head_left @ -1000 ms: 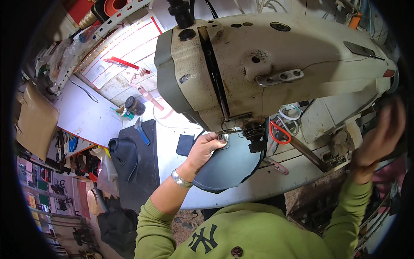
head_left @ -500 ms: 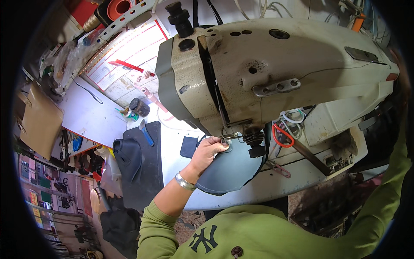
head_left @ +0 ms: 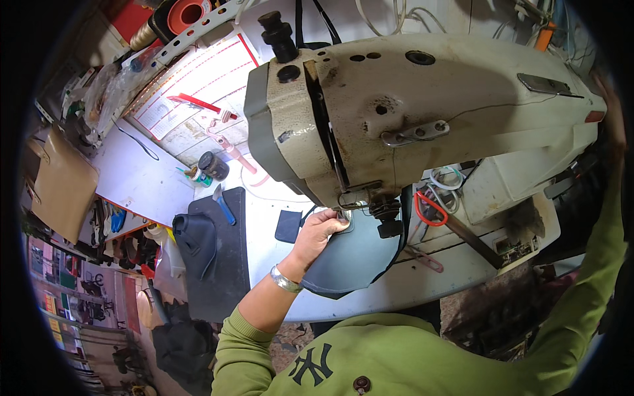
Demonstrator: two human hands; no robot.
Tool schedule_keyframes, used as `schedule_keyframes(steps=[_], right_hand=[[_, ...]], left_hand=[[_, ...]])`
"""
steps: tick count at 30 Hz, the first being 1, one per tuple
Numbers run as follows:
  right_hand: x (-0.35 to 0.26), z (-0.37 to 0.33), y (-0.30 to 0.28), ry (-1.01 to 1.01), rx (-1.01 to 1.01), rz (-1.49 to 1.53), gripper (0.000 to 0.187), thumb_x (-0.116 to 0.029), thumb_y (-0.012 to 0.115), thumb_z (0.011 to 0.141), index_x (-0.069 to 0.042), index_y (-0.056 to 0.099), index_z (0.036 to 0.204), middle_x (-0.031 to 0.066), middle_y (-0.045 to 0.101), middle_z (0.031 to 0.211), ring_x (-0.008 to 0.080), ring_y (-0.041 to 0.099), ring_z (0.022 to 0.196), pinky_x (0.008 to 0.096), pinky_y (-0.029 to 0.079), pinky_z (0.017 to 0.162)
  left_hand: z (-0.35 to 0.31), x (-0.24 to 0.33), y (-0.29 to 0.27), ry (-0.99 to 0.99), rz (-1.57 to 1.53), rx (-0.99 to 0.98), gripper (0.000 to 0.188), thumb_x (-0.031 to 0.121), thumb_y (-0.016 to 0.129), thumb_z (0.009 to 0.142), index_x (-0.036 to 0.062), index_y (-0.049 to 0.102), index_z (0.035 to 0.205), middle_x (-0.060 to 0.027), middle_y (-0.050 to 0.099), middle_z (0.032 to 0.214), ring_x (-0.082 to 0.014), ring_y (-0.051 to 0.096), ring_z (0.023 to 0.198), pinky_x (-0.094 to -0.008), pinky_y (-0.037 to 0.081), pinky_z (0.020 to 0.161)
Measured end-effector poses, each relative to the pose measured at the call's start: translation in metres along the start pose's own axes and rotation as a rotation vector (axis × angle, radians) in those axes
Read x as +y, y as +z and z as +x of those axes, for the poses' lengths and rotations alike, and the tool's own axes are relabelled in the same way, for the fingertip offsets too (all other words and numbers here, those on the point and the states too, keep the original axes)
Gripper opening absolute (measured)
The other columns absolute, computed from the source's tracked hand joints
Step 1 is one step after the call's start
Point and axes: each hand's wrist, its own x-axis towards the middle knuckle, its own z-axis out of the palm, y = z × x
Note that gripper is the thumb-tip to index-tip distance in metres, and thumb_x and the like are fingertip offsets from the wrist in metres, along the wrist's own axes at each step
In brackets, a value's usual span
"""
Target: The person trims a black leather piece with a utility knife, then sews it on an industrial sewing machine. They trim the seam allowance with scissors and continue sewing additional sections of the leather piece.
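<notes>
A large cream industrial sewing machine (head_left: 429,112) fills the middle of the view. Under its head lies a dark blue-grey leather piece (head_left: 360,261) on the white table (head_left: 422,290). My left hand (head_left: 320,231), a metal bracelet on its wrist, pinches the piece's edge right beside the presser foot (head_left: 386,211). My right arm in a green sleeve runs up the right rim. My right hand (head_left: 611,112) sits by the machine's right end, mostly cut off by the picture's edge.
Red-handled snips (head_left: 429,208) lie behind the foot. Left of the piece are a small dark patch (head_left: 288,226), a black mat (head_left: 221,264) with a dark shoe upper (head_left: 195,241) and a blue tool (head_left: 223,204). A dark jar (head_left: 212,165) and an orange spool (head_left: 188,13) stand further back.
My right arm has swung out and up along the right rim. The view has drawn closer to the machine. My left hand stays on the leather piece by the foot.
</notes>
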Motion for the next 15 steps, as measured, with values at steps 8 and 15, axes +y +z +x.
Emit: schedule_keyframes(steps=[8,15], right_hand=[[-0.087,-0.154,0.061,0.562,0.48,0.9,0.041,-0.028,0.046,0.099,-0.002,0.048,0.131,0.0104,0.057,0.12,0.0192,0.052,0.11,0.0297,0.041,0.094],[-0.035,-0.025,-0.002,0.219,0.136,-0.188,0.039,-0.026,0.043,0.098,-0.007,0.054,0.13,0.0128,0.053,0.133,0.0245,0.051,0.123,0.0326,0.039,0.102]], left_hand=[[0.001,-0.001,-0.001,-0.002,0.039,0.039,0.007,0.005,0.06,0.087,0.003,0.056,0.081,0.0004,0.06,0.081,-0.0046,0.055,0.073,-0.019,0.046,0.067],[0.001,-0.003,-0.002,0.0,0.039,0.049,0.008,0.006,0.06,0.087,0.0032,0.056,0.081,0.0008,0.06,0.081,-0.0046,0.054,0.073,-0.0188,0.045,0.067]])
